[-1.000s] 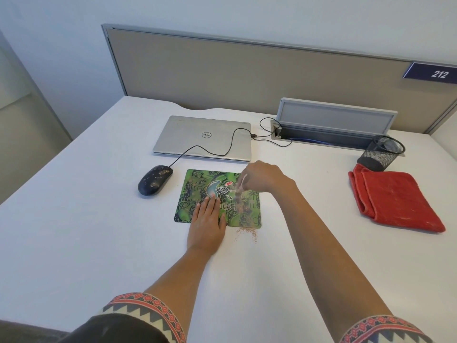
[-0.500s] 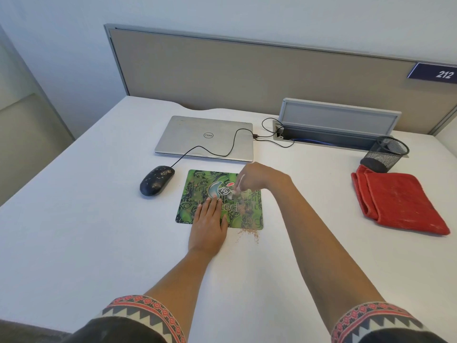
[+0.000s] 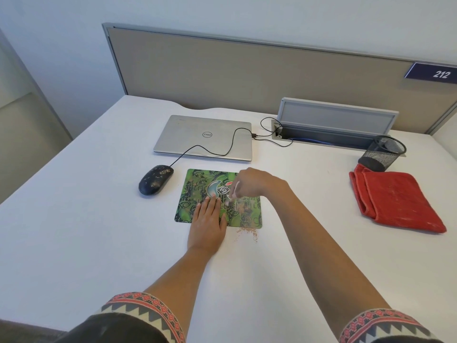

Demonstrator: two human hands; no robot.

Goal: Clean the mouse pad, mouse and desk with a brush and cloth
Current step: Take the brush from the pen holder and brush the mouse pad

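Observation:
A green patterned mouse pad (image 3: 195,186) lies on the white desk (image 3: 99,243). My left hand (image 3: 207,225) presses flat on the pad's near edge, fingers straight. My right hand (image 3: 249,181) hovers over the pad's right half and grips a small pale brush (image 3: 233,193), its tip down on the pad. Brown crumbs (image 3: 247,232) lie on the pad's right part and on the desk just in front of it. A black wired mouse (image 3: 155,179), speckled with crumbs, sits left of the pad. A folded red cloth (image 3: 395,201) lies at the right.
A shut silver laptop (image 3: 205,137) sits behind the pad, with the mouse cable (image 3: 215,151) running across its lid. A black mesh pen cup (image 3: 383,154) stands behind the cloth. An open cable tray (image 3: 333,120) and a beige partition (image 3: 247,78) close off the back.
My right hand and the brush have shifted slightly across the pad's right half. My left hand stays flat on the pad.

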